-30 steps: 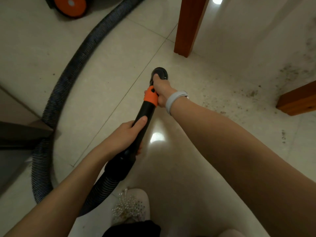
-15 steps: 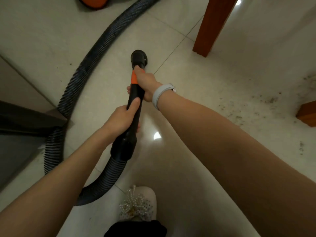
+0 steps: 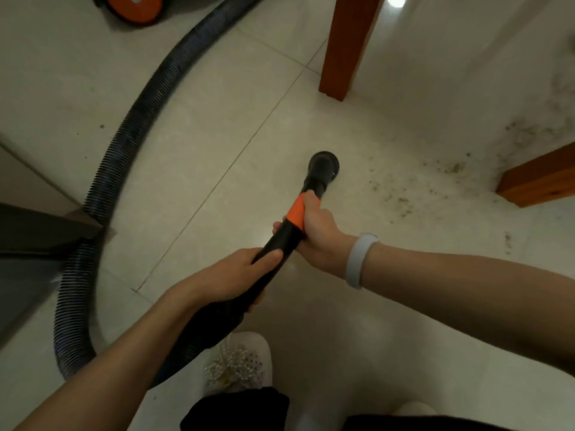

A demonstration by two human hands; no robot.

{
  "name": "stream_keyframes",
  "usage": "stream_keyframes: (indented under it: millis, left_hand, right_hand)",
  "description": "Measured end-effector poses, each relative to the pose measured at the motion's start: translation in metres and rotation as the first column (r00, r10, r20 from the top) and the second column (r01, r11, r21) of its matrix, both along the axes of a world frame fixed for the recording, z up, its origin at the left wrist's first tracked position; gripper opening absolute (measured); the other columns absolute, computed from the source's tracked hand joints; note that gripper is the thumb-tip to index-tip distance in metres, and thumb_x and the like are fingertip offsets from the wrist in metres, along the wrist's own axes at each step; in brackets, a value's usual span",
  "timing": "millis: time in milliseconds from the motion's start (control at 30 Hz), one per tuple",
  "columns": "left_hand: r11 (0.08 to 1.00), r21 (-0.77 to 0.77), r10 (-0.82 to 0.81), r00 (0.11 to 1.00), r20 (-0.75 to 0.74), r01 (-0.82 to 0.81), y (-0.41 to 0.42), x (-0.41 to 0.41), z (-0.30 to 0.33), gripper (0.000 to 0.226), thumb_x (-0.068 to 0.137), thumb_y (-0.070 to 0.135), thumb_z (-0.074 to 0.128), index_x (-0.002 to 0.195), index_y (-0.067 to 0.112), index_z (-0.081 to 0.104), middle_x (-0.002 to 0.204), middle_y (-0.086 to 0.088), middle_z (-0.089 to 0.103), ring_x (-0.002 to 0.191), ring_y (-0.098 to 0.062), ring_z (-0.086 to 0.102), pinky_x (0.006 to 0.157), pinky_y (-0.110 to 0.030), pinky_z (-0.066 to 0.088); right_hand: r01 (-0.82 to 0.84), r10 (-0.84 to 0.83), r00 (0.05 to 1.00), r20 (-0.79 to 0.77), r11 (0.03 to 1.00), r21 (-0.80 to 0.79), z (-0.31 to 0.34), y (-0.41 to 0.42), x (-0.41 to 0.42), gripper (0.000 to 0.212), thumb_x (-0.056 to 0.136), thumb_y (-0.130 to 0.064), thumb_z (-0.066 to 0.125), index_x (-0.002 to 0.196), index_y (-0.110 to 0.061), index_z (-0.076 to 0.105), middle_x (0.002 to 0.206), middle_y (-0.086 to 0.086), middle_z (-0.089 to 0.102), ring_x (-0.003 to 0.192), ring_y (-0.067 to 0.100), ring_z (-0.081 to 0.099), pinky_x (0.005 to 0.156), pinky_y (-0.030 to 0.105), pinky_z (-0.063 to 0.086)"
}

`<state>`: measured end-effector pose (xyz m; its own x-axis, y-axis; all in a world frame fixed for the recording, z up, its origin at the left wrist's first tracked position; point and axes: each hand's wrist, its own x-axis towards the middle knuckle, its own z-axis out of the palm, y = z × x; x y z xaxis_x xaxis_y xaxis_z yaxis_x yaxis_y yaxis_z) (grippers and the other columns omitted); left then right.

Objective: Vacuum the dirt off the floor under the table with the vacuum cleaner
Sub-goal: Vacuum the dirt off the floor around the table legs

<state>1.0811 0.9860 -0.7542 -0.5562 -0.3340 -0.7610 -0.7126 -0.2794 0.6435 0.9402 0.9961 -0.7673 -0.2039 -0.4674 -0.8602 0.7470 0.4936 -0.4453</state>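
Orange plastic marks where the right hand grips the vacuum wand, fingers wrapped fully round the collar; nearer the body, the left hand clasps the black shaft with its thumb laid along the top, so both hands are closed tight on the tube and neither has a finger free. Beyond the right hand the wand ends in a round black nozzle, which sits at or just above the pale tiled floor; whether it touches cannot be told. Right of the nozzle, a scatter of dark dirt spreads toward the far right, thickest near the low wooden table leg and thinner just beside the nozzle. An upright table leg stands farther off, and the ribbed hose curves away on the left to the orange-wheeled vacuum body at the far left. Judging from this, most dirt is not yet collected. Sweeping right could knock the nozzle against the low leg, and the hose, looped behind a dark cabinet corner, might snag and jerk the wand short of the far specks.
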Motion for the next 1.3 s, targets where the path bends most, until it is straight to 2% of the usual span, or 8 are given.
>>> stream_keyframes:
  millis: [233,433,600,767,900,1000,1167,1300]
  left_hand:
    - [0.968,0.176,-0.182,0.983,-0.006,0.180,0.008,-0.014,0.007,0.046,0.084,0.054,0.044,0.093,0.009,0.047,0.054,-0.007,0.051,0.046,-0.023,0.048,0.049,-0.027,0.046]
    - [0.929,0.207,-0.305,0.951,-0.044,0.307,0.029,-0.038,-0.003,0.036,0.092,0.048,0.045,0.091,0.012,0.048,0.052,-0.003,0.053,0.046,-0.020,0.050,0.049,-0.026,0.046]
    - [0.958,0.101,-0.267,0.963,-0.034,0.269,0.045,-0.038,-0.008,0.028,0.099,0.039,0.040,0.092,0.014,0.051,0.056,-0.003,0.052,0.044,-0.014,0.051,0.049,-0.024,0.045]
    - [0.992,-0.130,0.006,0.998,0.058,0.002,0.040,-0.026,-0.015,0.030,0.097,0.039,0.044,0.084,0.015,0.056,0.055,-0.002,0.055,0.044,-0.017,0.054,0.050,-0.028,0.046]
    - [0.972,-0.175,0.165,0.985,0.040,-0.156,0.023,-0.027,-0.014,0.038,0.097,0.040,0.042,0.074,0.011,0.050,0.046,-0.007,0.052,0.039,-0.023,0.049,0.048,-0.029,0.041]
    - [0.981,-0.132,0.152,0.988,0.041,-0.145,0.009,-0.036,-0.006,0.039,0.098,0.042,0.039,0.077,0.010,0.045,0.047,-0.012,0.051,0.037,-0.023,0.047,0.044,-0.026,0.040]
    - [0.996,-0.082,-0.035,0.999,0.038,0.038,0.010,-0.049,0.000,0.041,0.098,0.042,0.039,0.083,0.007,0.051,0.046,-0.012,0.052,0.037,-0.023,0.047,0.042,-0.024,0.040]
    - [0.977,-0.058,-0.202,0.979,0.042,0.204,0.029,-0.059,-0.007,0.039,0.097,0.042,0.042,0.095,0.005,0.056,0.045,-0.004,0.053,0.038,-0.019,0.049,0.043,-0.024,0.042]
  right_hand:
    - [0.132,-0.134,0.991,0.019,0.989,0.065,0.016,0.053,-0.016,0.048,0.102,-0.039,0.030,0.142,-0.014,0.025,0.129,0.013,0.044,0.098,0.037,0.060,0.080,0.046,0.049]
    - [0.204,-0.207,0.978,0.020,0.972,0.114,0.016,0.096,-0.039,0.049,0.102,-0.040,0.028,0.144,-0.014,0.023,0.135,0.015,0.043,0.105,0.038,0.059,0.082,0.046,0.048]
    - [0.154,-0.151,0.988,-0.031,0.982,0.112,0.009,0.098,-0.037,0.042,0.102,-0.040,0.030,0.135,-0.014,0.030,0.114,0.010,0.047,0.078,0.029,0.061,0.079,0.046,0.049]
    - [0.036,-0.035,0.998,-0.054,0.999,0.033,-0.002,0.050,-0.024,0.029,0.101,-0.041,0.035,0.110,-0.013,0.038,0.084,0.004,0.049,0.065,0.024,0.058,0.072,0.043,0.052]
    - [-0.018,0.018,0.999,-0.035,1.000,-0.003,0.002,0.019,-0.021,0.031,0.100,-0.042,0.036,0.112,-0.013,0.036,0.082,0.005,0.049,0.062,0.022,0.058,0.065,0.038,0.053]
    - [0.030,-0.030,1.000,0.002,0.999,-0.041,0.009,0.008,-0.028,0.028,0.101,-0.041,0.033,0.110,-0.015,0.035,0.082,0.007,0.047,0.063,0.024,0.058,0.079,0.043,0.053]
    - [0.134,-0.134,0.991,-0.010,0.991,0.002,0.007,0.029,-0.041,0.031,0.101,-0.042,0.033,0.117,-0.015,0.034,0.087,0.005,0.046,0.063,0.026,0.059,0.068,0.042,0.054]
    - [0.185,-0.184,0.983,-0.018,0.981,0.054,-0.001,0.070,-0.054,0.034,0.101,-0.043,0.030,0.124,-0.018,0.032,0.090,0.004,0.049,0.068,0.028,0.061,0.083,0.048,0.052]
